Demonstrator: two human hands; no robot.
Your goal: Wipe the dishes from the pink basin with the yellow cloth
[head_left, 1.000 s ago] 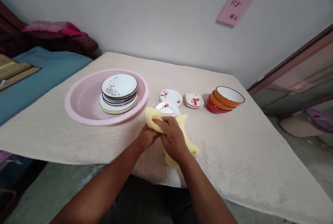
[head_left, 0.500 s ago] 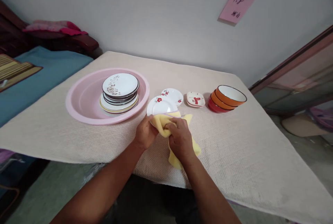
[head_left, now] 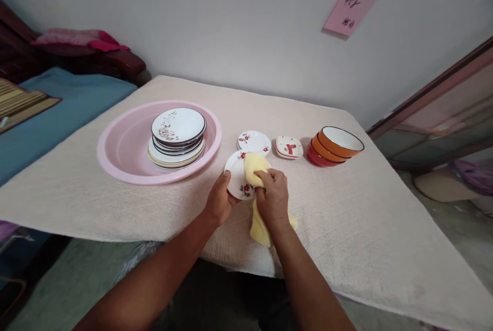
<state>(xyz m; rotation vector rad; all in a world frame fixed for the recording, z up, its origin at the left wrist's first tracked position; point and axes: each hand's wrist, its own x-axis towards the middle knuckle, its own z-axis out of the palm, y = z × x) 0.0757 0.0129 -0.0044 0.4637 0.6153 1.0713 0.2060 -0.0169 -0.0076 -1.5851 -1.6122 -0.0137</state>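
My left hand [head_left: 220, 198] grips the left edge of a small white plate [head_left: 235, 177] with red flowers, thumb on top and fingers beneath. A yellow cloth [head_left: 253, 167] is bunched in my right hand [head_left: 273, 195], pressed on the plate's face. Part of the cloth hangs down below that hand. Just behind the held plate lies a stack of similar flowered plates [head_left: 258, 142]. To its right sit small square dishes [head_left: 288, 147] with a red figure on the top one.
On the left of the table [head_left: 154, 213] stands a pink basin [head_left: 123, 141] holding a stack of plates [head_left: 181, 128]. Nested orange and red bowls [head_left: 331, 147] stand at the right. A wall with a pink note [head_left: 352, 7] rises behind; a blue-covered bed [head_left: 77, 95] is at left.
My right hand has shifted the cloth off the plate's near edge onto its face, uncovering the flowers there. The held plate now sits a little lower and nearer to me.
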